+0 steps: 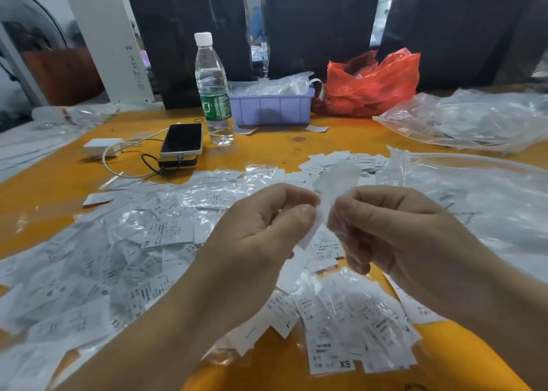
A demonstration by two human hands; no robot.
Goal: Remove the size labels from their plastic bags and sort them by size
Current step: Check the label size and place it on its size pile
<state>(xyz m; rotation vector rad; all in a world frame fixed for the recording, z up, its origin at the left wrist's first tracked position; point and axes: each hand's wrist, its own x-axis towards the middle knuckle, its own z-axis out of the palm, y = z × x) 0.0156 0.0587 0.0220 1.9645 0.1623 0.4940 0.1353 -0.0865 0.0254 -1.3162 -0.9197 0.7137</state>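
Observation:
Both hands are raised over the orange table [38,189], working one small clear plastic bag with a white label [332,183] between them. My left hand [261,230] pinches the label's lower strip between thumb and forefinger. My right hand [394,230] grips the bag's crinkled plastic, fingers curled. The bag's upper end sticks up above both hands. Below them lies a broad heap of bagged and loose size labels [133,242], some marked XL, L or XS. A small stack marked XS [345,364] lies at the near edge.
At the back stand a water bottle [213,94], a purple bin [271,109] of bagged labels and a red plastic bag [373,85]. A phone on a power bank [181,141] with charger and cable sits at left. Large clear bags [474,121] cover the right side.

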